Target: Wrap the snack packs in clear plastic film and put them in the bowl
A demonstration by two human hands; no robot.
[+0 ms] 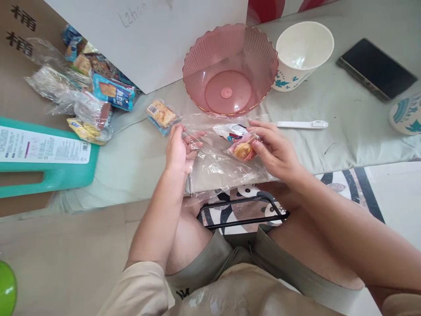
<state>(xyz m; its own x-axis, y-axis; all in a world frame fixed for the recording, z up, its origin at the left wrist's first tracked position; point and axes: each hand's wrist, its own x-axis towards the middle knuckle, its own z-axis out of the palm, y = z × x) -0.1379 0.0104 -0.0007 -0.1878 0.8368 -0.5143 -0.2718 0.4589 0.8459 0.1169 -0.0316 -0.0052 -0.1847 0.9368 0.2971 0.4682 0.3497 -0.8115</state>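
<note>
Between my hands spreads a clear plastic bag (210, 164). My left hand (180, 149) has its fingers curled at the bag's left side and holds the film. My right hand (276, 147) pinches a small pink snack packet (243, 150) with a golden, biscuit-like picture or piece showing. Against that packet lies a white-and-blue packet (228, 131); whether my right hand also grips it, I cannot tell. Just beyond my left hand is a blue-edged biscuit packet (162, 115) on the cloth.
A pink ribbed bowl (226, 92) stands ahead, beside a white paper cup (302, 52). A white plastic cutter (302, 124) lies right of my right hand. Further right are a phone (378, 68) and another cup (408, 114). Several snack packets (112, 90) and a green jug (66, 177) are left.
</note>
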